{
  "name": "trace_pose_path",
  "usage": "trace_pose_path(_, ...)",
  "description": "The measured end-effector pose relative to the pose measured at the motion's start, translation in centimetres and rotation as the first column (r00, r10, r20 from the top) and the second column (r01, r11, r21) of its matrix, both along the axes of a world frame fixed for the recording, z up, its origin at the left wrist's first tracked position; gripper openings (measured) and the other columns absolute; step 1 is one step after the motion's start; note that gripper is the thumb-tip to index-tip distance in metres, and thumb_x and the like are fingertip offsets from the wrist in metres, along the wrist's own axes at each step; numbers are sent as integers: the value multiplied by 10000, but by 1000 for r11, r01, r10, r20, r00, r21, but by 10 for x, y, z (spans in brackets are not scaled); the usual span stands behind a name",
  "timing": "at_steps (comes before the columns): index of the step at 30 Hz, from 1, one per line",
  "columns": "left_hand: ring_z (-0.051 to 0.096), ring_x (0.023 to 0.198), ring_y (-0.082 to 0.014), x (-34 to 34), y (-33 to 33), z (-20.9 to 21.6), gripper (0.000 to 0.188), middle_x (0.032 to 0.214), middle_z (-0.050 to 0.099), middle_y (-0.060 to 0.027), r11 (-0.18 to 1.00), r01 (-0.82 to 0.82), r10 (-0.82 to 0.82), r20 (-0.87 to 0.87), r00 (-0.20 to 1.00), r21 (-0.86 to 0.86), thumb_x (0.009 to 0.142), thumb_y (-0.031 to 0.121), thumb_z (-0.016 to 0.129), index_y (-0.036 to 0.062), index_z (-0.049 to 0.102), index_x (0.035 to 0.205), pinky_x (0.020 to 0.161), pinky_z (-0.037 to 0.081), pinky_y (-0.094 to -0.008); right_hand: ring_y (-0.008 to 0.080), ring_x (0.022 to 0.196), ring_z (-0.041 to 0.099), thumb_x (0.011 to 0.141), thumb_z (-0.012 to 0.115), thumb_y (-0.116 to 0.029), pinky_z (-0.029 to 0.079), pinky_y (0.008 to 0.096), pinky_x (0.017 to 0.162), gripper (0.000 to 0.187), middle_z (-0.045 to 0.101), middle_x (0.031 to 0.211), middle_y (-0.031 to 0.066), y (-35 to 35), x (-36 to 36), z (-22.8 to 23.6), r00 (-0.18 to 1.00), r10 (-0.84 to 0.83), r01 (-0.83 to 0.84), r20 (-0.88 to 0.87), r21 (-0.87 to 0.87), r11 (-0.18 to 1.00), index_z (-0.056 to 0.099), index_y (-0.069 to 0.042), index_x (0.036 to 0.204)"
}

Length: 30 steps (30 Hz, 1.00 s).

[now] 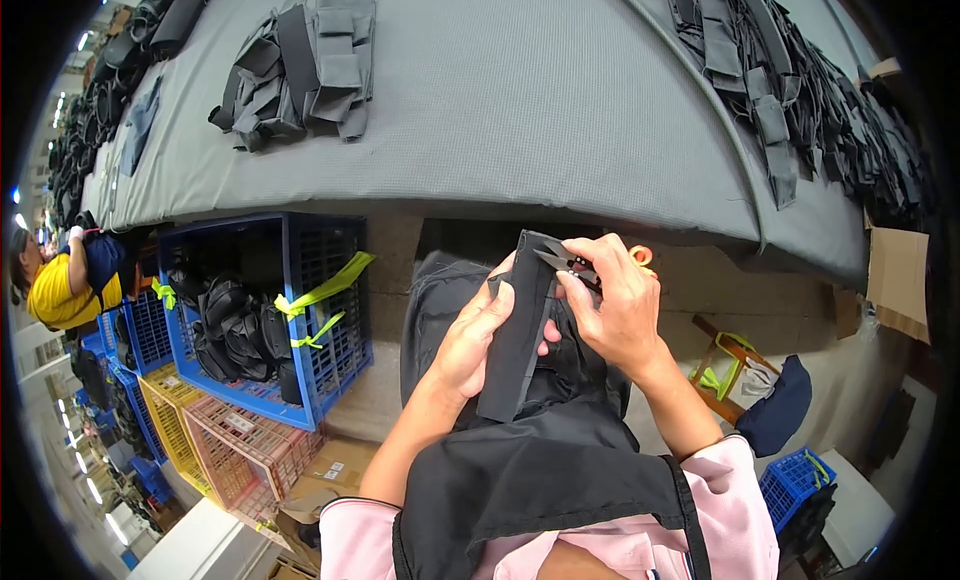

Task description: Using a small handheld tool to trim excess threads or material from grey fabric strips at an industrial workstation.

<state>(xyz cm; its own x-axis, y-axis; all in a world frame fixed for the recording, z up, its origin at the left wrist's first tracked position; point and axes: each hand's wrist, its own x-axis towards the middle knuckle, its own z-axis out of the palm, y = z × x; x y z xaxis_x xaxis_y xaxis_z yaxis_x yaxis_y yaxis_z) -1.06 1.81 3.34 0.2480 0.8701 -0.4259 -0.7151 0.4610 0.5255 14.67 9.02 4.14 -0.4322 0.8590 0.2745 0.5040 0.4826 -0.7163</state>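
My left hand (468, 340) grips a long, flat dark fabric strip (515, 355), its thumb on top and fingertips showing at the far side. The strip stands lengthwise over my lap, its top end pointing away from me. Closed around a pair of thread snips (555, 261), my right hand (622, 302) is at the strip's upper right edge. The metal blades are parted and lie over that edge; an orange ring (641, 258) shows beyond my fingers. Black cloth (440, 300) hangs over my legs beneath the strip.
A grey-covered table (500, 100) spans the far side, bearing a stack of dark strips (310, 65) and a longer heap (790, 100) at right. A blue crate (305, 350) of black pieces stands left. Behind it is a person in yellow (62, 290). A wooden stool (715, 385) stands right.
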Motion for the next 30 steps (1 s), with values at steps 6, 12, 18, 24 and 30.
trace_pose_path(6,591,793,-187,0,0,1,601,1116,516,-121,1000,10,-9,53,999,-14,949,377,421,106,187,1432,651,506,-284,220,629,597,767,649,-84,456,316,527,246,540,804,71,0,-9,-6,1000,-8,3,-27,-182,983,556,-53,993)
trace_pose_path(12,589,786,-195,0,-1,-2,590,1114,529,-145,1000,14,-13,91,996,-14,951,362,419,125,182,1437,648,504,-297,45,523,414,897,569,-189,370,171,467,246,510,787,2,4,-4,-26,723,-393,-374,-568,-800,469,510,-41,1083)
trace_pose_path(18,589,784,-205,-1,-6,-5,583,1120,536,-164,999,-19,24,127,992,-42,953,349,417,118,183,1435,653,503,-315,37,470,334,926,494,-156,270,176,419,202,523,788,28,9,12,-24,433,-646,-481,-629,-767,425,510,-12,1068)
trace_pose_path(24,588,777,-197,1,-1,2,594,1108,534,-157,999,7,-2,124,992,-37,948,360,426,105,191,1431,645,500,-299,168,660,545,758,658,-21,451,269,582,196,514,855,86,-5,11,-17,972,-59,12,-228,-203,979,594,6,941)
trace_pose_path(30,584,766,-185,3,-2,3,616,1081,529,-139,999,27,-24,99,995,-22,939,388,442,98,202,1426,638,499,-281,163,554,573,745,668,-24,461,285,509,200,527,807,73,-5,-4,-6,979,-81,47,-186,-181,982,602,-14,934)
